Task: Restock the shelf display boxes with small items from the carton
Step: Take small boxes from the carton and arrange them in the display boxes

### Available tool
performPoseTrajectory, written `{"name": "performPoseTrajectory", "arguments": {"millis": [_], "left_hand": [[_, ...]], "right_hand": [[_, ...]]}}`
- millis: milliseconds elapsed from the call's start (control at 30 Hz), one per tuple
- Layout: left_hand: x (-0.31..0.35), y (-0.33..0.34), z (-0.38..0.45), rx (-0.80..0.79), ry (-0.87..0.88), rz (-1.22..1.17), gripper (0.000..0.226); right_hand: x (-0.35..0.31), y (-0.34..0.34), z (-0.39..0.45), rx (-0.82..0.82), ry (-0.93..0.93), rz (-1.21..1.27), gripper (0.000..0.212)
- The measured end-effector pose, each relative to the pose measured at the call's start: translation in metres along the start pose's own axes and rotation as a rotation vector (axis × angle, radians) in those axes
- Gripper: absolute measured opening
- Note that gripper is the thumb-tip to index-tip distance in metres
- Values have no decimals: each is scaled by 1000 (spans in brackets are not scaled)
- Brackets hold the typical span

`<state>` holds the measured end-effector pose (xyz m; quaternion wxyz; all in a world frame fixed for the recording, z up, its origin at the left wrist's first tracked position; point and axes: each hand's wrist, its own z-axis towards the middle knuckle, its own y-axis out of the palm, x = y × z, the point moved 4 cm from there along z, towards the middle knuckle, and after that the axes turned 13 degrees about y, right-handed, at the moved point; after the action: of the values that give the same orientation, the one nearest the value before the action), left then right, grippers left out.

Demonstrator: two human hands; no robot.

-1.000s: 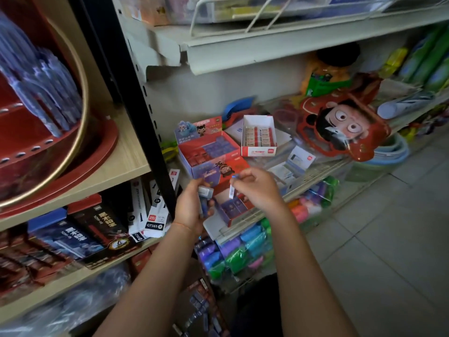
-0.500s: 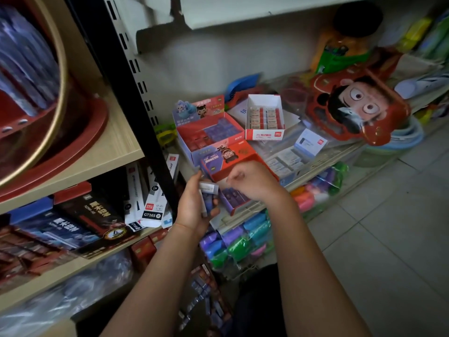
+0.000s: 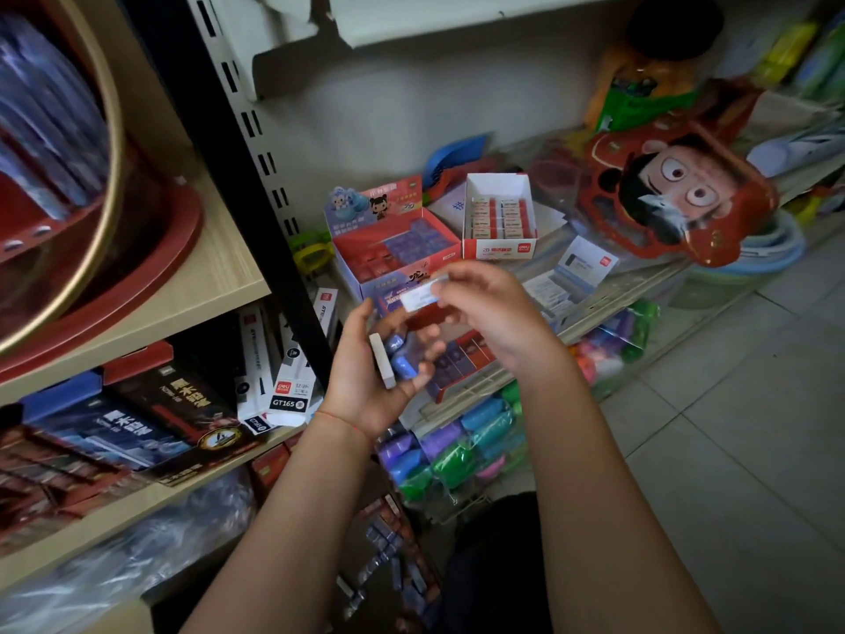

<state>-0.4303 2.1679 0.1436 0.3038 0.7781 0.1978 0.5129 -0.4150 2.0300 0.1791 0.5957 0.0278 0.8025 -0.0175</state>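
Observation:
My left hand [image 3: 370,382] holds a small stack of erasers [image 3: 395,359], blue-wrapped with a white end, in its curled fingers. My right hand [image 3: 489,313] pinches one small white-and-blue eraser [image 3: 418,297] just above the left hand. Both hands hover in front of the near red display box [image 3: 462,359], which holds rows of purple and red erasers. Behind it stands a taller red-and-blue display box [image 3: 393,244] with cartoon figures. A white box [image 3: 498,217] of erasers sits further back. Below, between my arms, more small items lie in a carton [image 3: 388,569].
A black shelf upright [image 3: 237,185] divides the wooden shelves on the left, with pen boxes [image 3: 283,354], from the wire shelf [image 3: 608,299]. A red cartoon mask [image 3: 676,194] lies right. Bags of coloured items [image 3: 466,446] hang below. Tiled floor [image 3: 731,427] on the right.
My right hand has lifted from the near display box and now pinches an eraser above the left hand. The view has tilted slightly downward.

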Motion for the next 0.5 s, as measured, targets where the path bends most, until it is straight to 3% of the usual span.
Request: {"name": "performPoseTrajectory", "arguments": {"millis": [167, 233, 333, 400, 500], "left_hand": [[-2, 6, 4, -53, -46, -217, 58], [-4, 7, 7, -59, -43, -199, 54], [-8, 5, 12, -61, -44, 6, 42], [-10, 6, 15, -87, -39, 98, 38], [-7, 5, 17, -101, -28, 150, 34]], "right_hand": [[-3, -8, -2, -69, 67, 481, 7], [-2, -10, -2, -29, 66, 341, 5], [-2, -10, -8, 76, 44, -125, 12], [-1, -8, -8, 65, 38, -225, 7], [1, -5, -7, -37, 18, -323, 16]]}}
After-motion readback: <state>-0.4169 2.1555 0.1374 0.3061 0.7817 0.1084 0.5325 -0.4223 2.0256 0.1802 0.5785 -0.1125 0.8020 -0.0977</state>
